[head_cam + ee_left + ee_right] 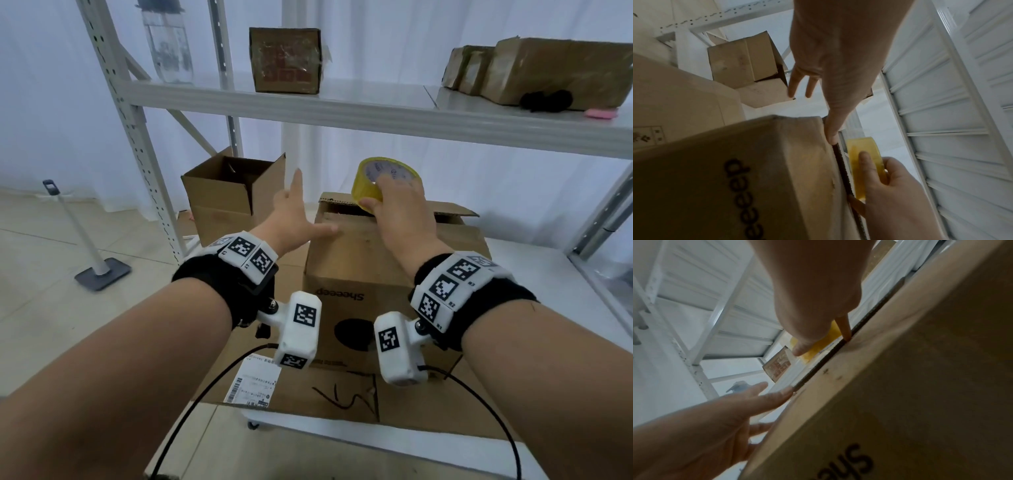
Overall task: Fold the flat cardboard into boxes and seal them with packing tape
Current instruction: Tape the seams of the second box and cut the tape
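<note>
Cardboard box (394,274), printed with the word Sheeeep upside down on its near face, stood directly under both hands, its top flaps folded down but with a dark gap showing along the far edge. The step in hand looked like the start of sealing: the flaps were being held closed while the tape was brought to the seam.

The right hand (400,212) was curled round the yellow roll of packing tape (387,178), thumb on one side and fingers over the rim, holding the roll on edge at the far rim of the box top. In the left wrist view a forefinger lay across the yellow band (865,164) and the roll sat just beyond the flap's corrugated edge. No loose end of tape could be made out, so whether any had been stuck down could not be told.

The left hand (294,219) was spread, fingers straight; its thumb rested on the near-left part of the top flap while the other fingers pointed away past the box and gripped nothing.

The next move probably called for the left hand to press the flaps flat and level, closing that gap, and for the right hand to find the tape's end, stick it over the far side and draw the roll back along the seam toward the body.

Beyond the left hand stood a second, open box (233,195).
</note>
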`<state>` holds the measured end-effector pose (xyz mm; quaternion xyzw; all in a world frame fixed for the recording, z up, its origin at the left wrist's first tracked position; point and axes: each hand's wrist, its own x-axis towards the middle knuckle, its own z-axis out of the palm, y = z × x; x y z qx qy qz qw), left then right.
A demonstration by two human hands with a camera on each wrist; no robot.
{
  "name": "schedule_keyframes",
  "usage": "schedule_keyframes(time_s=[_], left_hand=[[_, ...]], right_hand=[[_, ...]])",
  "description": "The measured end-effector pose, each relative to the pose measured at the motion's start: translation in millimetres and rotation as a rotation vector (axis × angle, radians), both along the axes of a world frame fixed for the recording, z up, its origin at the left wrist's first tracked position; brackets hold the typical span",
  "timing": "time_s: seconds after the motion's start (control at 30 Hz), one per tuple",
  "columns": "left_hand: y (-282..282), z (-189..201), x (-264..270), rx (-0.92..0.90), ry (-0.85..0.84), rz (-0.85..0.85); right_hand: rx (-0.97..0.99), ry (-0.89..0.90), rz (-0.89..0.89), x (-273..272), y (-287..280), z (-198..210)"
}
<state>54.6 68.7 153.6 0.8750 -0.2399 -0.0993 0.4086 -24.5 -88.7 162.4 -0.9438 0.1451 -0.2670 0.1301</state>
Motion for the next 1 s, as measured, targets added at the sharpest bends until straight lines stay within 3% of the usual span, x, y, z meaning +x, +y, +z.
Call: schedule_keyframes(time_s=[0.1, 0.2, 0.53, 0.6, 0.77, 1.0], left_hand=[[9.0, -7.4, -11.9, -0.029, 0.308, -0.052], [9.9, -10.7, -22.6, -0.064, 0.378, -0.03], [-14.8, -24.0, -82.4, -0.297, 0.343, -0.017], [-19.1, -30.2, -91.1, -0.256, 0.276, -0.01], [-7.2, -24.8, -74.6, -0.003, -0.097, 0.04], [-5.8, -28.1, -30.2, -0.045, -0.069, -0.11]], right_hand=[[-0.011, -0.033, -0.001, -6.7, -3.1, -4.9], [-0.014, -0.056, 0.01, -14.6, -1.3, -7.2], [-0.011, -0.095, -0.018, -67.5, -2.3, -22.8], [0.018, -0.153, -0.01, -76.6, -4.1, -32.2], [0.102, -0.272, 0.03, -86.7, -11.3, -45.3], [0.092, -0.238, 0.114, -89.8, -20.5, -45.4]])
